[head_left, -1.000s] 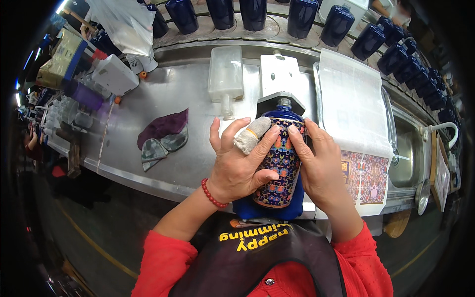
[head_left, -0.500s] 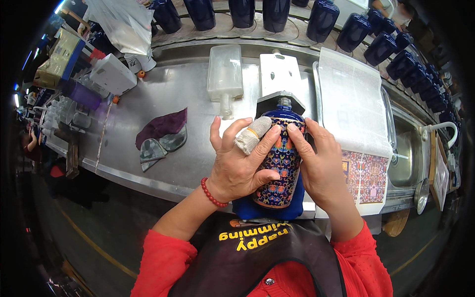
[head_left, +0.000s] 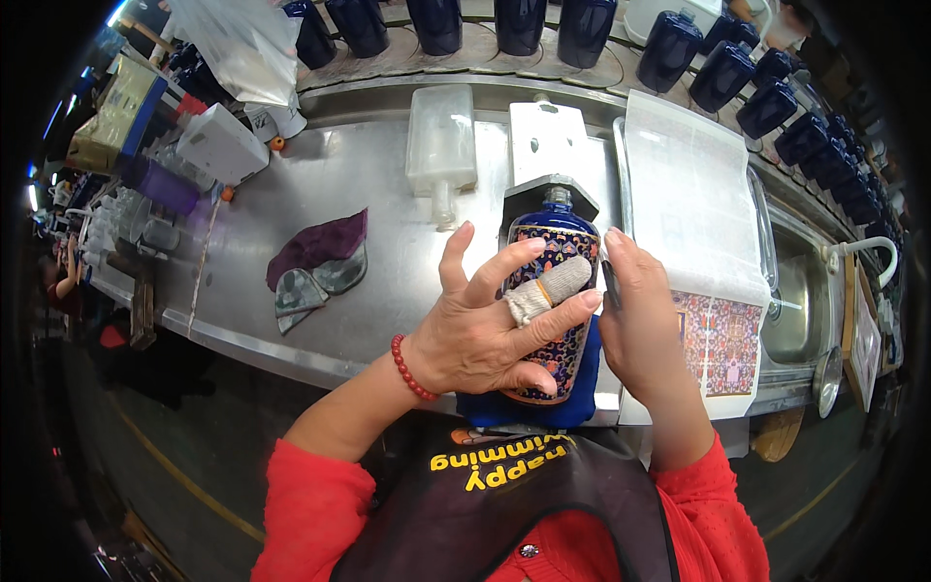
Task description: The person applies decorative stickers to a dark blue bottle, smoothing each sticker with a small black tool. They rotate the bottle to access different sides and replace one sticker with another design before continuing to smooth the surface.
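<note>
A dark blue glass bottle (head_left: pixel 579 248) with a colourful floral pattern lies in front of me, neck away, in a dark grey holder (head_left: pixel 588 206). Blue cloth (head_left: pixel 572 412) lies under its near end. My left hand (head_left: pixel 464 330) spreads its fingers over the patterned face; a knitted finger sleeve (head_left: pixel 531 301) covers one of them. Along the bottle's right edge, my right hand (head_left: pixel 640 325) is closed on a thin dark tool (head_left: pixel 609 283). Its exact kind is unclear, since the fingers partly hide it.
Patterned sheets (head_left: pixel 732 349) under thin white paper (head_left: pixel 684 184) lie at right, before a sink (head_left: pixel 795 330). Beyond the holder are a clear bottle (head_left: pixel 441 136) and a white block (head_left: pixel 548 141). Purple and grey cloth (head_left: pixel 320 252) lies left. Blue bottles (head_left: pixel 520 24) line a conveyor at the back.
My left hand has shifted right across the bottle's face, its sleeved finger now over the middle. My right fingers have left the front for the right edge, where the dark tool now shows. Conveyor bottles have moved.
</note>
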The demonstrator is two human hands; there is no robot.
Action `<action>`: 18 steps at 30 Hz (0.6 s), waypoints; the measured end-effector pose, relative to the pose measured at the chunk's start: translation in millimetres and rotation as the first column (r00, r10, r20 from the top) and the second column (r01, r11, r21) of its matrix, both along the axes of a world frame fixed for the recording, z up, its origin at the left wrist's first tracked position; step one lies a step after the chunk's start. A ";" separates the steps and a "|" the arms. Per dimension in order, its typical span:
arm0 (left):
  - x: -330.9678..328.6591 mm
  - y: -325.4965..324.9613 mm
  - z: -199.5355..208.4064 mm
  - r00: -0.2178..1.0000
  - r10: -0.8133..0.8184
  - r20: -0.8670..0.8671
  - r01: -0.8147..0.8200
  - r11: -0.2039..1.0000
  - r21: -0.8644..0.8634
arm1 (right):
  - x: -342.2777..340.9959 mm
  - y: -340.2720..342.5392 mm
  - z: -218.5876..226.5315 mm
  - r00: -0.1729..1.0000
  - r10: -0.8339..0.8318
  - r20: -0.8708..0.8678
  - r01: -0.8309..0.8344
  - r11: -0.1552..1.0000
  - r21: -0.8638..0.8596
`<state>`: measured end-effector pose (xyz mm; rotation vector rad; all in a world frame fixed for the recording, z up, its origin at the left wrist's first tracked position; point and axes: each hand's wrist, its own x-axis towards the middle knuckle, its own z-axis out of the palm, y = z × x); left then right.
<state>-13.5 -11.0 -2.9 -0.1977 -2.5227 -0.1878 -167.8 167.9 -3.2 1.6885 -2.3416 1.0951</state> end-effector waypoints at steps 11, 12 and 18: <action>9.3 -12.7 -17.8 0.991 0.084 -0.108 -0.032 0.910 0.414 | -6.1 -28.6 51.3 0.903 0.192 -0.385 -0.259 0.957 -0.128; 14.0 -8.3 -22.4 0.990 0.102 -0.098 -0.049 0.895 0.444 | -0.2 -27.8 59.5 0.823 0.290 -0.488 -0.382 0.919 -0.099; 43.6 33.8 -45.1 0.970 0.229 -0.077 -0.135 0.778 0.614 | -1.4 -52.8 92.4 0.724 0.092 0.683 -0.291 0.940 0.181</action>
